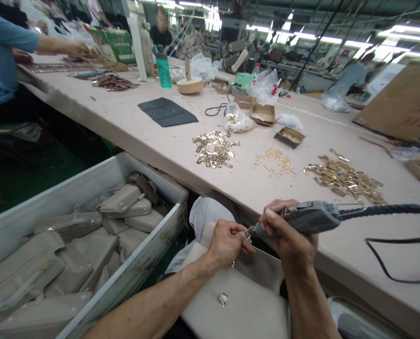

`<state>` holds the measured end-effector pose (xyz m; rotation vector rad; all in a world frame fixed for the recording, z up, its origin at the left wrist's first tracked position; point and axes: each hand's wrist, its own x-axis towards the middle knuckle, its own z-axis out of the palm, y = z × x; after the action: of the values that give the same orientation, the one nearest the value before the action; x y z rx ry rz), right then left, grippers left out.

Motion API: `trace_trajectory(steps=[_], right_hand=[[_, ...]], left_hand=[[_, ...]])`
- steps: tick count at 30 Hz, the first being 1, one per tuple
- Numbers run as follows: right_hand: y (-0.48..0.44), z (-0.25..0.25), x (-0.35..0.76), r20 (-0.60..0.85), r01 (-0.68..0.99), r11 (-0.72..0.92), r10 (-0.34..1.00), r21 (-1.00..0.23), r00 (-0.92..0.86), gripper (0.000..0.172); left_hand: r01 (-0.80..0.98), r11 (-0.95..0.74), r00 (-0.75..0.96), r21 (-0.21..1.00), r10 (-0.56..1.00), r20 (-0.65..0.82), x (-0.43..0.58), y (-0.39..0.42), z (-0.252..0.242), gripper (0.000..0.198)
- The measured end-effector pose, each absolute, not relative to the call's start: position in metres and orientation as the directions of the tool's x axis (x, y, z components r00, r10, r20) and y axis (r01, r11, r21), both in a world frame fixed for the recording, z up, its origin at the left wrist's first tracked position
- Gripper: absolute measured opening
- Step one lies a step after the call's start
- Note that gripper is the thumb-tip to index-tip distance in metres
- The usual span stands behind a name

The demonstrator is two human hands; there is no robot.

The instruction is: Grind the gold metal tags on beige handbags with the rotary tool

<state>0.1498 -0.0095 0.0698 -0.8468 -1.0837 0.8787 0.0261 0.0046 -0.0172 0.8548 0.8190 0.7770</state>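
On my lap lies a beige handbag [245,301] with a small metal fitting on its front. My left hand [227,242] pinches the edge of the bag's flap, where a small metal plate [248,234] shows at the fingertips. Wrapped in my right hand [291,235] is a grey electric screwdriver [308,217], its tip pointing left and meeting the metal plate. A black cord runs from the tool's rear to the right. Whether a screw sits under the tip is too small to tell.
A grey plastic bin [153,254] full of beige bags stands at left. On the table [153,141] are piles of gold metal plates [215,153], small gold screws [273,162], more gold fittings [347,179], a black sheet [167,112] and a teal bottle [162,68]. A co-worker [8,56] works at far left.
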Motion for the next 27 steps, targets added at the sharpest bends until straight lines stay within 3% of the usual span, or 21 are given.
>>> trace_trajectory(steps=[8, 11, 16, 20, 27], right_hand=[[-0.011, 0.085, 0.154, 0.406, -0.258, 0.429, 0.903, -0.866, 0.139, 0.011], [-0.009, 0.098, 0.175, 0.378, -0.395, 0.477, 0.874, -0.785, 0.304, 0.014], [0.005, 0.086, 0.238, 0.174, -0.517, 0.537, 0.787, -0.667, 0.593, 0.026], [0.017, 0.063, 0.274, 0.039, -0.487, 0.559, 0.683, -0.671, 0.729, 0.026], [0.039, 0.045, 0.267, 0.039, -0.302, 0.590, 0.495, -0.749, 0.868, 0.049]], left_hand=[[-0.352, 0.449, 0.458, 0.821, 0.848, -0.267, 0.021, 0.000, -0.016, 0.034], [-0.384, 0.448, 0.439, 0.807, 0.858, -0.267, 0.019, -0.002, -0.017, 0.044], [-0.368, 0.418, 0.406, 0.831, 0.876, -0.261, 0.017, -0.003, -0.014, 0.049], [-0.340, 0.385, 0.394, 0.858, 0.887, -0.241, 0.015, -0.005, -0.007, 0.047], [-0.295, 0.266, 0.314, 0.918, 0.934, -0.170, 0.001, -0.011, 0.011, 0.047]])
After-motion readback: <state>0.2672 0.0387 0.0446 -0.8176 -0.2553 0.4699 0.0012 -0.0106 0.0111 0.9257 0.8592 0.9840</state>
